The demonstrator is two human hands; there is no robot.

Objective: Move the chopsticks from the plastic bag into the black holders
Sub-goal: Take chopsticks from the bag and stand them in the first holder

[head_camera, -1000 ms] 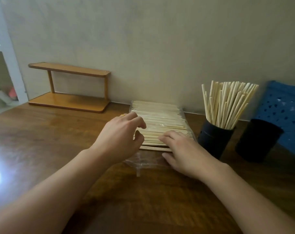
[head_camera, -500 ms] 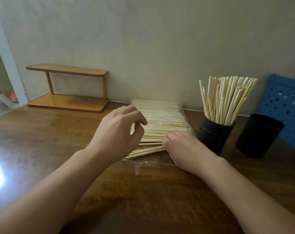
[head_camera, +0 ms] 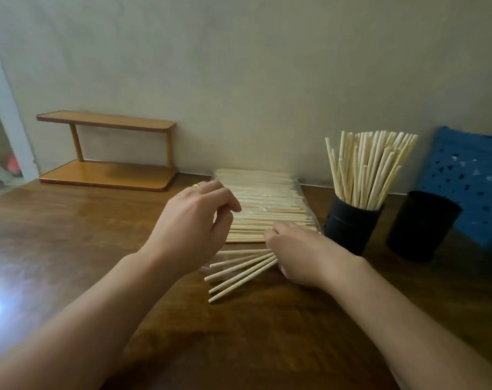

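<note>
We see the plastic bag lying flat on the brown desk, close to the wall, packed with chopsticks laid side by side. Our right hand grips a small bunch of chopsticks at their right ends; we count about 5, fanned out to the left over the desk just in front of the bag's near edge. Our left hand hovers at the bag's left end, its fingers curled with the thumb near the fingertips; we cannot tell whether it pinches the plastic or holds nothing. A gold ring shows on 1 of its fingers.

To the right of the bag stand 2 black holders. The nearer holder sits just beside the bag and is crammed with upright chopsticks splaying outward. The second holder stands further right, apart from the first, and no sticks show above its rim. Behind it a blue perforated basket leans at the wall. At the back left sits a wooden 2-tier shelf.
</note>
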